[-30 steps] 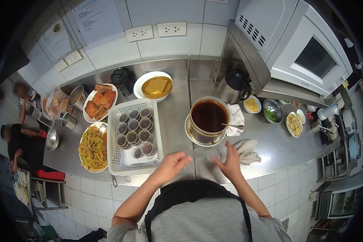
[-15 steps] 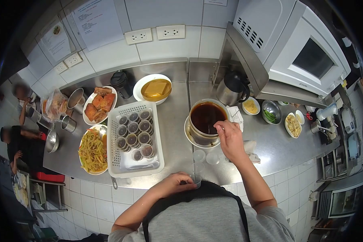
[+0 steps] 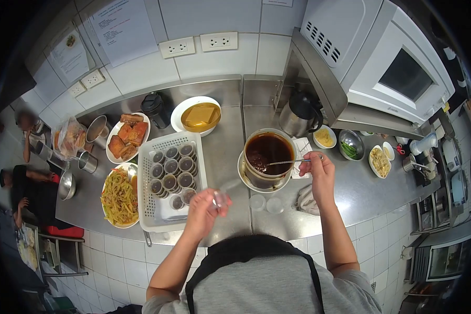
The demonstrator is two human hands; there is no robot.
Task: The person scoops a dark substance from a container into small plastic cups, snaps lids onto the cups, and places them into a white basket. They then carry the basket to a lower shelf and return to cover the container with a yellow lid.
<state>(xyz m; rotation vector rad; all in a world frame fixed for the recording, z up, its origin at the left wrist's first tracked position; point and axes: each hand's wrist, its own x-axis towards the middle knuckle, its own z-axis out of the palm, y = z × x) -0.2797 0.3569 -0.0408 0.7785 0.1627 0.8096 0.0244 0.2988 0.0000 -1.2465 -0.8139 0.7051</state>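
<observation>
My right hand (image 3: 318, 168) pinches the handle of a metal spoon (image 3: 281, 163), whose far end dips into dark brown sauce. The sauce fills a deep round container (image 3: 262, 180) standing on a white plate (image 3: 242, 172). My left hand (image 3: 203, 210) holds a small clear cup (image 3: 219, 200) near the right edge of a white perforated basket (image 3: 208, 222). Inside the basket stand several stacked cups (image 3: 171, 166) of dark sauce. Two clear round pieces (image 3: 275, 205) lie on the steel counter below the container.
Left are a plate of noodles (image 3: 119, 196), a plate of browned chunks (image 3: 128, 137) and a black tumbler (image 3: 155, 110). A yellowish bowl (image 3: 201, 116), a steel jug (image 3: 298, 115), a cloth (image 3: 307, 200) and a microwave (image 3: 397, 68) are around. Two people are at far left.
My left hand has risen from the counter's front edge toward the basket with the cup. My right hand has moved right, and the spoon now leans over the container's rim.
</observation>
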